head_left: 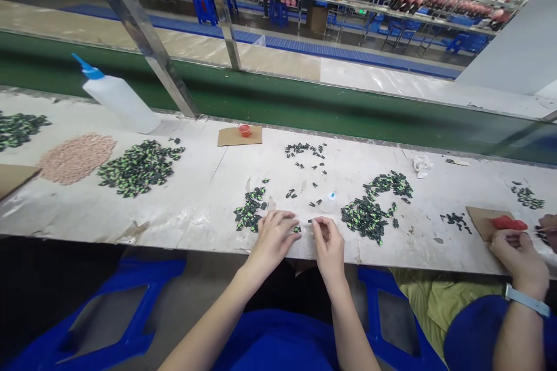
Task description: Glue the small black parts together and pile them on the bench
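Observation:
My left hand [273,235] is closed near the table's front edge, with a small black-and-green part [296,229] at its fingertips. A short way to the right, my right hand [328,239] pinches a small dark piece [310,221] between thumb and finger. The two hands are apart. Just left of my left hand lies a small pile of black-and-green parts [249,210]. A larger pile of the same parts [366,217] spreads to the right of my right hand. Beyond my hands, a small clear bottle with a blue tip [329,202] stands among scattered dark pieces [303,149].
On the left stand a white squeeze bottle [124,103], a pile of pinkish pieces [77,156] and another black-and-green heap [137,168]. A red cup [244,130] rests on cardboard [226,137]. At right, a co-worker's hand [520,258] works by a red object [508,222]. Metal posts [167,78] rise behind.

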Demonstrator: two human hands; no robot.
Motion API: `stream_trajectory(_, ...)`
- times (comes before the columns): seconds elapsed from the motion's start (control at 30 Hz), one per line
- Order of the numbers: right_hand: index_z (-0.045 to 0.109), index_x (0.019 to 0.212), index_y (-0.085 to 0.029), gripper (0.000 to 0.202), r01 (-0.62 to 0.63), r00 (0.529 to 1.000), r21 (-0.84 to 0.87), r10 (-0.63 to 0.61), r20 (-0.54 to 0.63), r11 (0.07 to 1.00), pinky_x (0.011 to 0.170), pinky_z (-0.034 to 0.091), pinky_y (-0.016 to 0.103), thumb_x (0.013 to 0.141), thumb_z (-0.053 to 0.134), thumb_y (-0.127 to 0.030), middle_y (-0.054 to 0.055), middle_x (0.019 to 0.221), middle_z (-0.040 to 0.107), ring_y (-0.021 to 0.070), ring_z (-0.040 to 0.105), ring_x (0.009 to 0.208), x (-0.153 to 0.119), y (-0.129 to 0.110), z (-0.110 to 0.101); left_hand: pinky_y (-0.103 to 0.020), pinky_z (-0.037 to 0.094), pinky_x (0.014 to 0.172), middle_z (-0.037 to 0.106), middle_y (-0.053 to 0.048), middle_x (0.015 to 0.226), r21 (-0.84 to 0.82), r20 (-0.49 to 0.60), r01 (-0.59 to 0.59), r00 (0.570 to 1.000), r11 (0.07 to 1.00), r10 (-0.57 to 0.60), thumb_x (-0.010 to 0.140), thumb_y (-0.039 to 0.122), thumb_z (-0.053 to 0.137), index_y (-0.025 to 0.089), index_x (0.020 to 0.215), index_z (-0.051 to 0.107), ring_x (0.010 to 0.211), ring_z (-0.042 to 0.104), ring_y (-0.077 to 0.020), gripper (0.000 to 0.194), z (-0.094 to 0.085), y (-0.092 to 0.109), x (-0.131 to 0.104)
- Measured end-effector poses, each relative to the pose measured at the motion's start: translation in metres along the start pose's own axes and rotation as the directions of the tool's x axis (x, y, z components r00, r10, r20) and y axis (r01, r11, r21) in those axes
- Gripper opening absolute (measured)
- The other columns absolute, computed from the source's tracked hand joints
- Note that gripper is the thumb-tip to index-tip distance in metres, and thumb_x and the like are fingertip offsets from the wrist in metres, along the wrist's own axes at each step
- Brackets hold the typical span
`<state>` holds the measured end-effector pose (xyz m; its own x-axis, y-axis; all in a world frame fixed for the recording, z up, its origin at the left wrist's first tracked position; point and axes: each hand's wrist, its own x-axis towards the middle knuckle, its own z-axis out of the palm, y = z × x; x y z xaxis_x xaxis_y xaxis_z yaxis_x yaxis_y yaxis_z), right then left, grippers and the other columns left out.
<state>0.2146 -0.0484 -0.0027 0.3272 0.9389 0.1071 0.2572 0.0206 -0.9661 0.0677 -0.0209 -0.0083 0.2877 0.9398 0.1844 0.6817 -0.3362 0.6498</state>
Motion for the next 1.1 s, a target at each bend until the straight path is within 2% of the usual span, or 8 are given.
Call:
stream_trajectory(0.1, 0.065, 0.085, -0.018, 0.028, -0.074, 0.996, 0.051, 0.071, 0.055, 0.996, 0.069, 0.056, 0.030, 0.084, 0.060, -0.045, 0.006, 0.083, 0.070, 0.0189, 0.067, 0.078, -0.004, 0.000, 0.000, -0.043, 0.045, 0.087, 0.066, -0.007, 0.112, 0.020, -0.074, 0.003, 0.997, 1.000, -0.002, 0.083, 0.017, 0.063, 0.025, 0.088, 0.068, 0.111, 0.054, -0.0278, 0.011, 0.005, -0.002, -0.004)
stream_trajectory(0.23, 0.067, 0.085, -0.018, 0.026, -0.144, 0.983, 0.163, 0.122, 0.136, 0.976, 0.077, 0.058, 0.034, 0.083, 0.062, -0.044, 0.006, 0.083, 0.073, 0.0209, 0.071, 0.082, -0.007, 0.000, 0.005, -0.037, 0.048, 0.081, 0.070, -0.004, 0.094, -0.085, -0.072, -0.031, 0.997, 0.996, 0.025, 0.087, 0.015, 0.056, 0.023, 0.092, 0.065, 0.095, 0.062, -0.0231, 0.013, 0.003, 0.001, -0.001)
stream_trajectory(0.33, 0.067, 0.083, -0.018, 0.025, -0.150, 0.984, 0.195, 0.128, 0.124, 0.969, 0.077, 0.059, 0.036, 0.081, 0.065, -0.043, 0.006, 0.081, 0.074, 0.0218, 0.072, 0.079, -0.007, -0.001, 0.006, -0.034, 0.050, 0.079, 0.071, -0.003, 0.087, -0.161, -0.065, -0.049, 0.997, 0.986, 0.039, 0.089, 0.017, 0.053, 0.023, 0.091, 0.065, 0.087, 0.064, -0.0208, 0.014, -0.001, 0.003, 0.001)
stream_trajectory(0.63, 0.069, 0.082, -0.017, 0.023, -0.134, 0.989, 0.211, 0.116, 0.093, 0.968, 0.074, 0.061, 0.034, 0.080, 0.066, -0.040, 0.005, 0.080, 0.075, 0.0208, 0.073, 0.075, -0.010, -0.005, 0.003, -0.034, 0.052, 0.079, 0.072, -0.004, 0.086, -0.282, -0.053, -0.085, 0.996, 0.956, 0.073, 0.088, 0.020, 0.054, 0.022, 0.089, 0.067, 0.086, 0.065, -0.0208, 0.012, -0.013, 0.011, 0.000)
stream_trajectory(0.73, 0.069, 0.081, -0.017, 0.021, -0.083, 0.995, 0.171, 0.072, 0.067, 0.982, 0.072, 0.062, 0.033, 0.081, 0.066, -0.038, 0.005, 0.078, 0.075, 0.0202, 0.073, 0.073, -0.010, -0.006, 0.002, -0.033, 0.053, 0.079, 0.073, -0.005, 0.087, -0.358, -0.065, -0.067, 0.997, 0.931, 0.047, 0.087, 0.021, 0.055, 0.022, 0.089, 0.068, 0.086, 0.065, -0.0204, 0.013, -0.016, 0.016, 0.001)
stream_trajectory(0.87, 0.070, 0.083, -0.018, 0.015, 0.065, 0.997, 0.102, -0.067, 0.022, 0.993, 0.070, 0.062, 0.030, 0.083, 0.065, -0.032, 0.005, 0.080, 0.075, 0.0182, 0.072, 0.072, -0.009, -0.007, 0.000, -0.031, 0.055, 0.078, 0.074, -0.005, 0.088, -0.508, -0.046, 0.041, 0.996, 0.860, -0.075, 0.084, 0.024, 0.059, 0.021, 0.089, 0.072, 0.084, 0.067, -0.0190, 0.014, -0.018, 0.025, 0.000)
stream_trajectory(1.0, 0.070, 0.085, -0.019, 0.010, 0.259, 0.966, 0.020, -0.259, -0.007, 0.966, 0.069, 0.062, 0.029, 0.085, 0.063, -0.025, 0.005, 0.082, 0.075, 0.0175, 0.072, 0.073, -0.008, -0.008, -0.003, -0.029, 0.056, 0.075, 0.076, -0.005, 0.087, -0.612, -0.017, 0.131, 0.984, 0.780, -0.178, 0.079, 0.027, 0.064, 0.021, 0.086, 0.076, 0.081, 0.069, -0.0189, 0.015, -0.020, 0.030, 0.000)
stream_trajectory(1.1, 0.070, 0.087, -0.020, 0.008, 0.359, 0.933, -0.022, -0.360, -0.026, 0.933, 0.069, 0.062, 0.028, 0.086, 0.062, -0.019, 0.005, 0.083, 0.075, 0.0172, 0.072, 0.074, -0.008, -0.008, -0.006, -0.029, 0.057, 0.073, 0.077, -0.005, 0.086, -0.646, 0.007, 0.157, 0.980, 0.747, -0.200, 0.077, 0.028, 0.067, 0.021, 0.086, 0.077, 0.079, 0.070, -0.0191, 0.015, -0.021, 0.033, 0.000)
